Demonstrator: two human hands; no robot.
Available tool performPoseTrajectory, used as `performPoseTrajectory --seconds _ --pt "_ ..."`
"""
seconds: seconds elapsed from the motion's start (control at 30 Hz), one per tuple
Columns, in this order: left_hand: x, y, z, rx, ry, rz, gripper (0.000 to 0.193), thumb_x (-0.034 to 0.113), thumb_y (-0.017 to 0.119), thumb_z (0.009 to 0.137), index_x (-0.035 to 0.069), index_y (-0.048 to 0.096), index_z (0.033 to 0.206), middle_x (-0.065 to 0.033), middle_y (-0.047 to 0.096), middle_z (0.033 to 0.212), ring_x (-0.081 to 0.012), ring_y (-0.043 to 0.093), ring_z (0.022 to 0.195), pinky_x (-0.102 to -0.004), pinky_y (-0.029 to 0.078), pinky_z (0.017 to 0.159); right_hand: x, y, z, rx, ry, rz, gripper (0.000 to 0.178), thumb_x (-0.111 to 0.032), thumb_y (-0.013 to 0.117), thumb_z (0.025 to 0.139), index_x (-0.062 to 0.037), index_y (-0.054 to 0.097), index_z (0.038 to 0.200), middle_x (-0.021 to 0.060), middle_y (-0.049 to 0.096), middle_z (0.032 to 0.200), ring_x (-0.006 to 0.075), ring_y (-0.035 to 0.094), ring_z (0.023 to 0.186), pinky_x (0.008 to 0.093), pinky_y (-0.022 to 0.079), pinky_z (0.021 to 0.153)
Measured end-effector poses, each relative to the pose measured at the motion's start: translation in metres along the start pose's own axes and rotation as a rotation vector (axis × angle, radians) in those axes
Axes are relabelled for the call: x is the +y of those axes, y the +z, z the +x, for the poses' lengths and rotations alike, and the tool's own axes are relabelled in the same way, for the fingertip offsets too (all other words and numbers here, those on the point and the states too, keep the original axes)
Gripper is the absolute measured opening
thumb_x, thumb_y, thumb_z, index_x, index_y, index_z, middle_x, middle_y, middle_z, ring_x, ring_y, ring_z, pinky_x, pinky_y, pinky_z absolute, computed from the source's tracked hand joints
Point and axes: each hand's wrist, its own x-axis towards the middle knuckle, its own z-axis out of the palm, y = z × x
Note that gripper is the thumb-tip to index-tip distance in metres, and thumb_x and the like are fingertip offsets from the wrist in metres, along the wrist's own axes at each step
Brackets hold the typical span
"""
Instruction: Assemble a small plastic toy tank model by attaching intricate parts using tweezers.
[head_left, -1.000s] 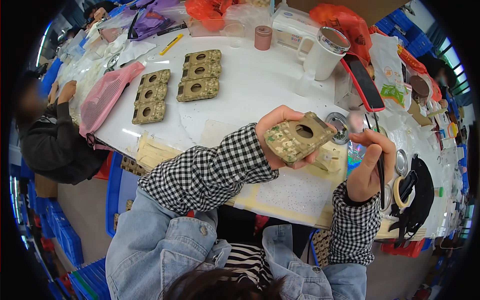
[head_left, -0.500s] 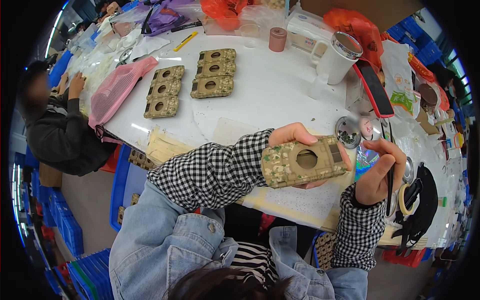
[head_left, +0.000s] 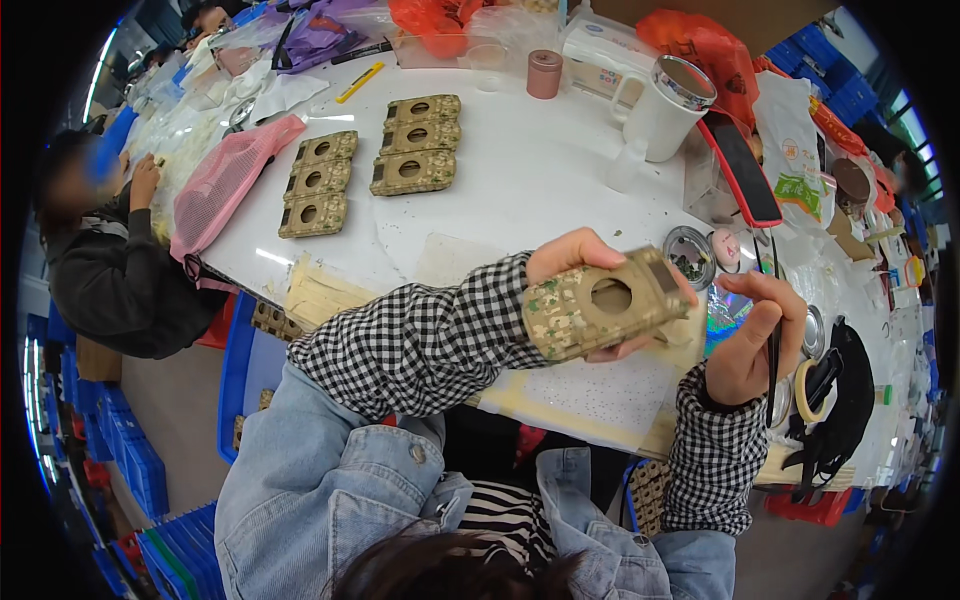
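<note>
My left hand [head_left: 574,254] grips a camouflage-patterned plastic housing [head_left: 560,318] by its edges, thumb on the upper edge and fingers beneath. The housing has a round hole in its middle and a dark rectangular window near its right end. It is tilted above the table. To its right, my right hand [head_left: 748,350] is closed around dark, slender tweezers [head_left: 774,335], whose tips point away from me. The right fingertips are apart from the housing. Beyond my hands, matching housings lie in a left row [head_left: 317,182] and a right row [head_left: 414,148].
On the right are a white lidded mug [head_left: 662,118], a red-edged phone [head_left: 742,172], a round metal dish [head_left: 690,252] with small pieces, a tape roll [head_left: 808,392] and a black cloth item [head_left: 842,405]. A pink mesh bag [head_left: 230,185] lies left, near another person [head_left: 110,270].
The housing has tilted in my left hand, its right end rising. My right hand has shifted slightly, with the tweezers still in it. The whole view has moved a little.
</note>
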Motion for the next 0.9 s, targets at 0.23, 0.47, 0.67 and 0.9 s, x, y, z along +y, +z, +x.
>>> performPoseTrajectory --seconds 0.23,0.47,0.67,0.9 --pt "0.003 0.001 0.007 0.364 0.314 0.327 0.051 0.035 0.032 0.096 0.006 0.027 0.138 -0.0174 0.054 0.115 -0.0274 0.056 0.106 -0.0409 0.053 0.081 -0.018 -0.031 0.002 -0.158 0.255 -0.095 0.01 -0.005 0.045 0.091 0.003 0.051 0.089 0.0086 0.053 0.079 0.0133 0.049 0.074 0.0241 0.039 0.069" --pt "0.006 -0.009 0.002 0.378 0.279 0.417 0.053 0.045 0.026 0.097 0.008 0.03 0.135 -0.0177 0.048 0.125 -0.0304 0.056 0.109 -0.0363 0.054 0.086 -0.006 -0.034 -0.015 -0.376 0.227 -0.323 0.009 0.0 0.059 0.082 0.0001 0.063 0.091 0.0106 0.06 0.078 0.0204 0.055 0.07 0.0274 0.043 0.065" --pt "0.006 -0.011 0.008 0.381 0.357 0.385 0.058 0.046 0.038 0.094 0.007 0.019 0.133 -0.0169 0.049 0.116 -0.0281 0.061 0.098 -0.0304 0.056 0.08 0.002 -0.027 -0.023 -0.382 0.136 -0.396 0.02 0.0 0.069 0.073 -0.0018 0.064 0.093 0.0102 0.06 0.079 0.0228 0.055 0.072 0.0298 0.044 0.066" --pt "0.003 -0.01 0.008 0.471 0.4 0.369 0.045 0.04 0.036 0.096 0.011 0.029 0.131 -0.0152 0.049 0.121 -0.0368 0.056 0.105 -0.0349 0.055 0.085 0.008 -0.023 -0.025 -0.387 0.113 -0.385 0.022 -0.001 0.07 0.072 -0.0014 0.063 0.093 0.011 0.059 0.08 0.0243 0.054 0.073 0.0313 0.043 0.067"
